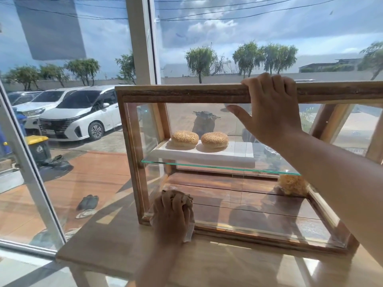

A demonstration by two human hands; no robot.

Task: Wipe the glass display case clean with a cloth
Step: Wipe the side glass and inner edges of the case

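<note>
A wood-framed glass display case (132, 154) stands on a light wooden table (107, 241) by a window. My left hand (171, 218) presses a crumpled brownish cloth (187, 198) against the lower left corner of the case's front glass. My right hand (269, 108) grips the case's top wooden rail, fingers over the top and thumb on the glass. Inside, two sesame buns (184, 139) lie on a white board (240, 154) on a glass shelf (207, 165).
A pale pastry (292, 184) sits on the case's wooden floor at the right. Large window panes with a white frame (141, 44) stand right behind and left of the table. Outside are parked white cars (80, 114) and a scooter.
</note>
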